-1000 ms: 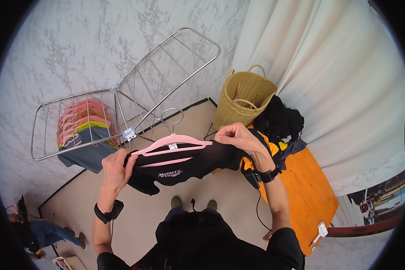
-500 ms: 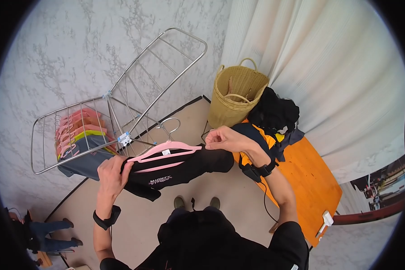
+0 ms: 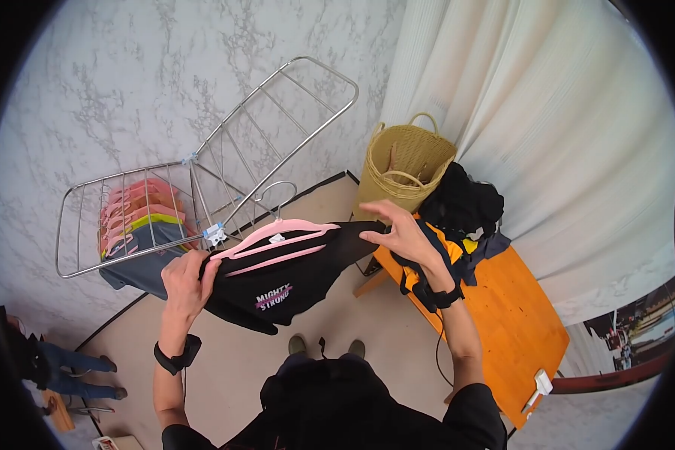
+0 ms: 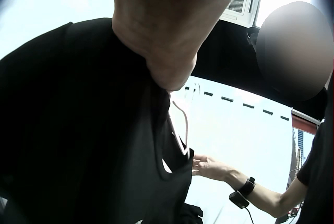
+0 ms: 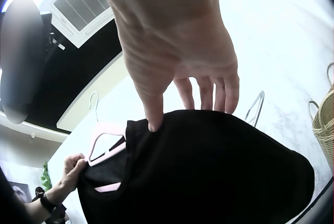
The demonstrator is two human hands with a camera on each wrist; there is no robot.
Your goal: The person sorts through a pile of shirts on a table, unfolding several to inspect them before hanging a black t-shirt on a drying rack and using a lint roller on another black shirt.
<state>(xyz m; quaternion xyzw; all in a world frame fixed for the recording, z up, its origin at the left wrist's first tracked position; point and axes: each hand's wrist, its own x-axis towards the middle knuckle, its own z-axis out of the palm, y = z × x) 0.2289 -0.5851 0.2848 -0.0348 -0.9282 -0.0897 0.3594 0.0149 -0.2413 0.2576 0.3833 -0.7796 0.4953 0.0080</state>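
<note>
A black T-shirt (image 3: 311, 289) with "MIGHTY STRONG" lettering hangs on a pink clothes hanger (image 3: 296, 225) in front of me. My left hand (image 3: 186, 283) grips the hanger's left end and the shirt's shoulder together, thumb on top. At the other shoulder, my right hand (image 3: 405, 238) is spread, its thumb near the cloth. From the right wrist view, the right thumb (image 5: 153, 110) lies on the shirt's near side and the straight fingers reach behind it. The hanger's metal hook points up and away from me.
A folding metal drying rack (image 3: 266, 176) stands ahead, with several garments (image 3: 139, 251) on pink hangers at its left. A wicker basket (image 3: 379, 176) is at the back right. Dark and yellow clothes (image 3: 465, 202) lie on the orange table (image 3: 514, 322). Another person (image 3: 71, 367) is at far left.
The right hand has gone from pinched fingers near the shoulder to spread fingers, farther right along the shirt. The shirt's front has dropped flatter, its lettering clearer. The left hand keeps its grip.
</note>
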